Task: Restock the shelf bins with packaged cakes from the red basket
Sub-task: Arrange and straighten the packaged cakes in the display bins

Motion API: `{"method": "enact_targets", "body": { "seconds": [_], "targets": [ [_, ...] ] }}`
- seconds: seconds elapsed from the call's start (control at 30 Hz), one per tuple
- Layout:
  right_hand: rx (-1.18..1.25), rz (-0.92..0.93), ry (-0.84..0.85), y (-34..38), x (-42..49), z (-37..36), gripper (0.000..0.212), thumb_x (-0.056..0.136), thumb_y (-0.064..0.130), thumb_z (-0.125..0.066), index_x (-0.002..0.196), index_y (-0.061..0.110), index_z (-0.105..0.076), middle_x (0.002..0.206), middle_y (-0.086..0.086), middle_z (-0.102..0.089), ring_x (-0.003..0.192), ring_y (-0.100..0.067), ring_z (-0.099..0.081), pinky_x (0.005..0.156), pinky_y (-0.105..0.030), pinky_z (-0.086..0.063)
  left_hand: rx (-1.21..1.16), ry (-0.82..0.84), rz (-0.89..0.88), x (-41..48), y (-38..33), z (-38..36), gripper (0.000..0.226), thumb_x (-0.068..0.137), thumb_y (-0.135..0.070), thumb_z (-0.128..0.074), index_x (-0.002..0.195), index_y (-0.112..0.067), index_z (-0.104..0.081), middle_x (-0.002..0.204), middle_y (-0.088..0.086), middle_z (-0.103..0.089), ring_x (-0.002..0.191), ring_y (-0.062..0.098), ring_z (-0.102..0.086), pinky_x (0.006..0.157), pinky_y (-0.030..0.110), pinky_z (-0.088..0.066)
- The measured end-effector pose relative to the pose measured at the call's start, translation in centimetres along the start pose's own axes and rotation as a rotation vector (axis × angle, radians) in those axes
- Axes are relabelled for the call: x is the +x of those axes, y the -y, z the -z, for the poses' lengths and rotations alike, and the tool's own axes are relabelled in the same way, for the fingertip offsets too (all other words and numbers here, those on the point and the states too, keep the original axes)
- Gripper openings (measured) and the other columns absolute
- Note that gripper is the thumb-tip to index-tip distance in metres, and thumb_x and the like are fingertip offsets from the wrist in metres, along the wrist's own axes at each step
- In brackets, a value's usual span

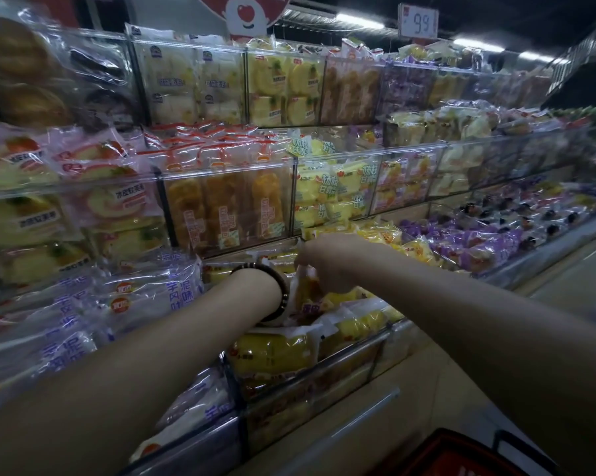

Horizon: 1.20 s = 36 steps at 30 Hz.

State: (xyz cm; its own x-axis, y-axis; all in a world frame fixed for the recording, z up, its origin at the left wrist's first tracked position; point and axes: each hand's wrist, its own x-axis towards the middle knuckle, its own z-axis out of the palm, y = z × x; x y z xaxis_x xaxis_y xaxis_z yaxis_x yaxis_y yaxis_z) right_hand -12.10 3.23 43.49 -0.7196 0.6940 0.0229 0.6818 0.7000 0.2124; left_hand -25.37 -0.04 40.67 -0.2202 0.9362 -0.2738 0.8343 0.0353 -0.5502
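Head view: right hand point(327, 261) pinches packaged cake point(308, 292), long axis near upright, over bin point(327, 367); left hand hidden (grip unreadable).

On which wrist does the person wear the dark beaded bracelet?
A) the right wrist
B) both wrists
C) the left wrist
C: the dark beaded bracelet circles the left wrist; the arm of the right hand, which pinches a packaged cake, wears none.
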Motion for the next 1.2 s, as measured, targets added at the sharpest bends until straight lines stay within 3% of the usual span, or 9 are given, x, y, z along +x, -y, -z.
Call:
{"method": "enact_targets", "body": {
  "seconds": [0.07, 0.2, 0.27, 0.37, 0.43, 0.57, 0.77, 0.93, 1.2],
  "targets": [
    [-0.059, -0.026, -0.032, 0.8, 0.4, -0.2, 0.050, 0.089, 0.015, -0.076, 0.136, 0.026, -0.063, 0.117, -0.002, -0.067, 0.090, -0.022, -0.064, 0.060, -0.033, -0.055, 0.004, 0.025, 0.005, 0.0, -0.1, 0.2, 0.070, 0.106, -0.035, -0.050, 0.163, -0.016, -0.016, 0.169, 0.017, -0.013, 0.155, 0.035, -0.021, 0.117, 0.050, -0.035],
    [-0.213, 0.045, -0.018, 2.2, 1.1, -0.4, 0.038, 0.091, 0.018, -0.077, 0.127, 0.021, -0.065, 0.107, 0.002, -0.062, 0.084, -0.021, -0.060, 0.050, -0.031, -0.042, -0.012, 0.059, 0.081, 1.7, 0.3, -0.4, 0.072, 0.099, -0.042, -0.055, 0.161, -0.021, -0.026, 0.169, 0.013, -0.018, 0.152, 0.035, -0.029, 0.116, 0.052, -0.040],
    [-0.245, 0.104, 0.037, 2.4, 1.1, -0.1, 0.040, 0.094, 0.017, -0.075, 0.132, 0.018, -0.062, 0.102, -0.001, -0.056, 0.082, -0.020, -0.054, 0.060, -0.032, -0.045, -0.023, 0.094, 0.089, 3.7, 0.3, -1.3, 0.082, 0.094, -0.047, -0.055, 0.163, -0.024, -0.018, 0.170, 0.014, -0.013, 0.153, 0.037, -0.027, 0.116, 0.055, -0.039],
    [-0.223, 0.198, 0.082, 2.7, 0.8, -0.5, 0.043, 0.097, 0.016, -0.071, 0.137, 0.014, -0.059, 0.123, -0.006, -0.062, 0.092, -0.018, -0.055, 0.075, -0.028, -0.046, -0.052, 0.096, 0.040, 7.2, 0.6, -2.4, 0.088, 0.088, -0.053, -0.056, 0.163, -0.035, -0.014, 0.171, 0.015, -0.009, 0.153, 0.037, -0.027, 0.113, 0.052, -0.039],
    [-0.176, 0.238, 0.066, 2.6, 0.5, -1.2, 0.042, 0.098, 0.019, -0.068, 0.139, 0.014, -0.059, 0.131, -0.007, -0.060, 0.106, -0.021, -0.059, 0.083, -0.029, -0.050, -0.157, 0.026, 0.084, 4.2, 0.8, -2.1, 0.075, 0.096, -0.045, -0.055, 0.162, -0.025, -0.024, 0.167, 0.016, -0.021, 0.146, 0.033, -0.039, 0.107, 0.038, -0.042],
    [0.003, 0.182, -0.035, 1.8, 0.6, -2.6, 0.049, 0.092, 0.012, -0.074, 0.139, 0.020, -0.062, 0.132, -0.005, -0.063, 0.116, -0.023, -0.062, 0.097, -0.037, -0.057, -0.305, -0.106, 0.070, 0.6, 0.1, -1.2, 0.067, 0.104, -0.031, -0.050, 0.161, -0.008, -0.023, 0.164, 0.021, -0.029, 0.137, 0.032, -0.050, 0.102, 0.036, -0.049],
    [0.212, 0.041, 0.033, 0.4, 0.7, -1.2, 0.067, 0.078, 0.025, -0.091, 0.138, 0.024, -0.061, 0.125, -0.001, -0.063, 0.105, -0.024, -0.064, 0.087, -0.035, -0.060, -0.457, -0.201, 0.003, -1.5, 1.7, -1.7, 0.067, 0.099, -0.040, -0.060, 0.153, -0.011, -0.035, 0.146, 0.014, -0.049, 0.115, 0.028, -0.058, 0.088, 0.034, -0.050],
    [-0.005, -0.024, -0.055, -0.3, -0.9, -1.2, 0.042, 0.089, 0.023, -0.081, 0.128, 0.031, -0.067, 0.116, 0.002, -0.063, 0.098, -0.022, -0.064, 0.074, -0.035, -0.059, -0.503, -0.271, -0.001, -3.7, 2.6, -2.8, 0.046, 0.090, -0.040, -0.074, 0.130, -0.023, -0.060, 0.128, 0.004, -0.059, 0.109, 0.023, -0.060, 0.084, 0.031, -0.052],
    [0.231, -0.068, -0.143, 0.4, 1.1, -3.7, 0.037, 0.088, 0.022, -0.081, 0.122, 0.018, -0.070, 0.117, -0.002, -0.068, 0.086, -0.014, -0.064, 0.072, -0.024, -0.054, -0.565, -0.303, 0.008, -4.1, 2.5, -3.2, 0.044, 0.082, -0.045, -0.080, 0.119, -0.030, -0.062, 0.124, 0.000, -0.056, 0.103, 0.020, -0.059, 0.084, 0.033, -0.055]
  ]
}}
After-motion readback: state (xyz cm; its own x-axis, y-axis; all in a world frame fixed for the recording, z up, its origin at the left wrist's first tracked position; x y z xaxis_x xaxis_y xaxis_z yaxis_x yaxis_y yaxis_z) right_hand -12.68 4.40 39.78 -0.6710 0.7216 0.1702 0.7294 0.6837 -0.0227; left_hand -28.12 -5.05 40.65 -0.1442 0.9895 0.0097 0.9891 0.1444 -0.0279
